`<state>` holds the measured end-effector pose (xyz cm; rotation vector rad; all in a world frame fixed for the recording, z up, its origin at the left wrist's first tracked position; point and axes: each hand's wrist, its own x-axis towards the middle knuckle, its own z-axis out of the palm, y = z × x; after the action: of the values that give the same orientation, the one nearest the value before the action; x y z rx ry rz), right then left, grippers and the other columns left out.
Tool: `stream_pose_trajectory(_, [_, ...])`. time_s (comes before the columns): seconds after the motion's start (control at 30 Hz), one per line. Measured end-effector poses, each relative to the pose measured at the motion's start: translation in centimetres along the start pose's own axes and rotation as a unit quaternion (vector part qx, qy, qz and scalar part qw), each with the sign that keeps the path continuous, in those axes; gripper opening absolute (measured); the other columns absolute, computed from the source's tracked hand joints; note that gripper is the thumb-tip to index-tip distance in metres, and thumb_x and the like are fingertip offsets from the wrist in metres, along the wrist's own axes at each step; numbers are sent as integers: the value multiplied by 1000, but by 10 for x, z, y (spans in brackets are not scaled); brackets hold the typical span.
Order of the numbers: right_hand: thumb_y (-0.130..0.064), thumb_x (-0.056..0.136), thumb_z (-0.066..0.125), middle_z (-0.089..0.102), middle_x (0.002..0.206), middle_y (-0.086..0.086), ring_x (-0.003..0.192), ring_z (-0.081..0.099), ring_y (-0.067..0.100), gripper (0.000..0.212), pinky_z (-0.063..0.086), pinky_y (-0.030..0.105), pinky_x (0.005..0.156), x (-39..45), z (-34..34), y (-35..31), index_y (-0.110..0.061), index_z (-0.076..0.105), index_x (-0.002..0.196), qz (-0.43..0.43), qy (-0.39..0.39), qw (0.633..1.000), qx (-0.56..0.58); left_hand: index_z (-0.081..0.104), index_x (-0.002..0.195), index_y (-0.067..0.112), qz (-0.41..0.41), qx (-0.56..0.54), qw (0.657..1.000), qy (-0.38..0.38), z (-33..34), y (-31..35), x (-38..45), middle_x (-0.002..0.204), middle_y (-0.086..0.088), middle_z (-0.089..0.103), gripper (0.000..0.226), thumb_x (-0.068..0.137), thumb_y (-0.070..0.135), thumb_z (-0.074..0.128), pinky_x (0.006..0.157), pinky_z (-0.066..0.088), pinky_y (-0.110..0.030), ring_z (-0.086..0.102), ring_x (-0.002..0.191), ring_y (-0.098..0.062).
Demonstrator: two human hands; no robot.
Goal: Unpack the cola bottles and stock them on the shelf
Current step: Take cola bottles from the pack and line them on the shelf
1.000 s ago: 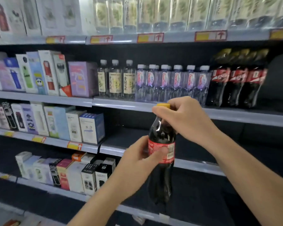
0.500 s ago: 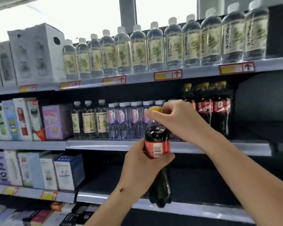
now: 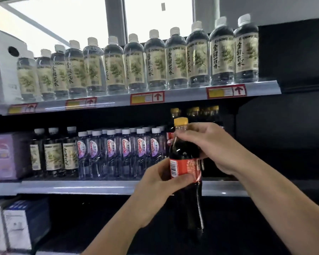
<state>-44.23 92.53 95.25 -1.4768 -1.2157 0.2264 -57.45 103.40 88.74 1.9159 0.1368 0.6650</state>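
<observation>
Bottle (image 3: pixel 185 162) upright before shelf (image 3: pixel 99 187): left hand (image 3: pixel 155 188) grasps label, right hand (image 3: pixel 210 144) grasps shoulder, steadying placement.

Cola bottle (image 3: pixel 186 162), centre of frame: dark brown liquid, yellow cap, red label with white barcode panel; stocked cola bottles (image 3: pixel 203 115) behind it, right of centre: yellow caps, red labels; upper row of bottles (image 3: pixel 155 63): white caps, cream labels with green leaf pattern and black characters; water bottles (image 3: pixel 125 151), centre left: white caps, labels in white, purple and red lettering; shelf edges (image 3: pixel 81 187): light grey; price tags (image 3: pixel 147 98): red frames, yellow panels, red arrows; box (image 3: pixel 6 155), far left: lilac; box (image 3: pixel 26 223), lower left: dark blue top over white.
</observation>
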Motion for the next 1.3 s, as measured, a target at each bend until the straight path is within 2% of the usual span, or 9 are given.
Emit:
stream_pose_trajectory(0.1, [-42,92,73,80,87,0,78,77,13,29,55,25,66,1,-16,3,-13,78,95,-12,38,999,-7,74,106,43,16,19,1000,0,13,-1,11,111,12,77,22,86,33,76,103,48,-33,70,108,-4])
stream_pose_trajectory(0.3, [-49,85,78,75,76,-9,72,74,7,31,56,29,72,0,-33,4,-20,68,86,-35,104,992,-61,64,108,44,46,87,994,44,45,3,16,100,27,73,37,78,37,84,71,48,-1,67,91,11])
stream_pose_trajectory(0.5, [-66,79,73,77,96,-6,88,76,10,44,62,43,90,-15,-48,5,-28,70,101,-18,106,989,-107,69,105,37,39,62,997,9,53,0,23,98,15,77,31,80,25,83,75,52,-7,72,91,0])
stream_pose_trajectory(0.67, [-62,80,76,66,116,-29,105,65,-10,65,55,24,96,-57,-47,29,-49,47,137,61,-19,989,-132,69,112,42,39,22,999,-23,55,-10,23,108,15,77,43,81,15,82,85,55,-20,72,102,-2])
stream_pose_trajectory(0.8, [-51,78,84,63,122,-35,114,58,-13,75,49,23,106,-69,-40,51,-59,39,137,63,29,988,-139,58,132,30,42,-18,996,-83,59,-18,30,117,11,76,68,75,5,84,88,54,-13,72,110,-6])
stream_pose_trajectory(0.9, [-50,76,85,62,120,-39,113,58,-15,71,50,23,104,-69,-44,51,-60,43,133,57,46,988,-134,51,134,37,44,-21,993,-110,65,-18,38,120,18,74,72,78,6,83,88,53,-12,70,112,-3])
stream_pose_trajectory(1.1, [-49,79,82,71,114,-28,104,68,-8,56,53,27,98,-64,-81,41,-49,55,128,53,116,982,-136,45,127,58,36,7,999,-35,57,-28,35,111,34,70,77,64,46,89,83,57,-18,72,102,3])
stream_pose_trajectory(1.2, [-49,79,82,77,107,-17,95,76,5,49,61,42,91,-47,-121,49,-43,61,123,97,156,975,-123,52,129,52,28,-2,999,-20,44,-28,25,119,23,69,84,54,60,90,87,59,-29,75,97,0])
stream_pose_trajectory(1.3, [-42,82,82,77,107,-8,94,76,14,47,64,42,76,-19,-158,62,-34,64,125,140,171,967,-128,65,123,42,32,-2,999,-24,35,-41,23,110,12,78,87,44,66,92,78,60,-20,76,96,-4])
